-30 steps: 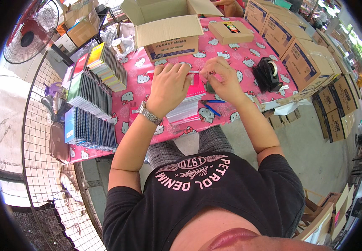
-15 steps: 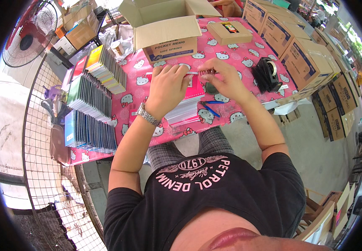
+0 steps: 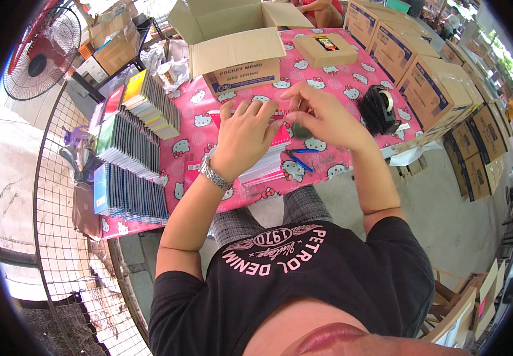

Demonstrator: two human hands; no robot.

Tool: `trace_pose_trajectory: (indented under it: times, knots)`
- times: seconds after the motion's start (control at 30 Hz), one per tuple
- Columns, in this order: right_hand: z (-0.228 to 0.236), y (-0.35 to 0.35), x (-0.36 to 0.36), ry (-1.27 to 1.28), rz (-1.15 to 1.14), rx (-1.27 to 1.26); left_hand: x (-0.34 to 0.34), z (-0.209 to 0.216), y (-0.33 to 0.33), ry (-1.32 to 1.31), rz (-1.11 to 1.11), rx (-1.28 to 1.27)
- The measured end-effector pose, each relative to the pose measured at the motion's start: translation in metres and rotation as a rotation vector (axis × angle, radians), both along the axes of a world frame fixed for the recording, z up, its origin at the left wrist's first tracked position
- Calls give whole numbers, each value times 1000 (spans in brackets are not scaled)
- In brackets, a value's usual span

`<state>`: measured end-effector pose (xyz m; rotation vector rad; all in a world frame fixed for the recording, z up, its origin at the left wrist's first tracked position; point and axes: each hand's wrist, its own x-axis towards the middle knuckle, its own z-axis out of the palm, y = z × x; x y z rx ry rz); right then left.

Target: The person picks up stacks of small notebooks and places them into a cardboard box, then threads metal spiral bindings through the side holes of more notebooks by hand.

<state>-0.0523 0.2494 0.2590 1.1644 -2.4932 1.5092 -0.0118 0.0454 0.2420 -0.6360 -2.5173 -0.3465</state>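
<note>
Working over pink notebooks (image 3: 268, 163), centre frame

Resting left hand (image 3: 246, 135) across top, seemingly for steadying; curling right hand (image 3: 323, 118) just beside; cannot tell either grip. Having pliers (image 3: 305, 151) lying right of centre, probably for easy reach.

Head-worn fisheye view, looking steeply down, torso (image 3: 304, 279) near, table (image 3: 330, 71) farther off

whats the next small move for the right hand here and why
Perhaps ease what looks like a dark coil along the far edge of the pink-topped stack: the right hand is at the coil, the left hand over the stack.
</note>
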Motion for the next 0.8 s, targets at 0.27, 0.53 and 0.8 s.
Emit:
trace_pose_trajectory:
  times: [0.27,0.53,0.8]
  knots:
    - [-280,-12,-109,182,-904,704,-3,-6,-5,-31,-14,56]
    - [-129,-3,-139,-333,-61,-211,1,-16,-19,28,175,196]
    - [-9,31,-67,-229,276,-16,-8,-12,-14,48,117,221]
